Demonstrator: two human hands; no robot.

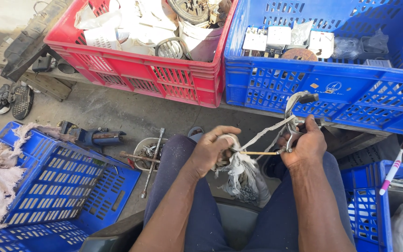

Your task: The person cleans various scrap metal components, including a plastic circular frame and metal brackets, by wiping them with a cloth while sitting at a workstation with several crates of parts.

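Note:
My left hand (212, 149) is closed around a dirty white rag (243, 175) and the end of a thin wooden stick (259, 153). The stick runs right to a curved metal fitting (295, 116) gripped in my right hand (306, 145). A strip of the rag (269, 130) stretches up from my left hand to the fitting. Both hands hover above my knees, which are in dark blue trousers.
A red crate (141, 70) of white plastic and metal parts and a blue crate (323, 84) of switch parts stand ahead. An upturned blue crate (61, 186) with rags lies left, beside a cross wrench (151, 163), a bowl (148, 150) and a vise (94, 136). A toothbrush (392, 168) rests on another blue crate at right.

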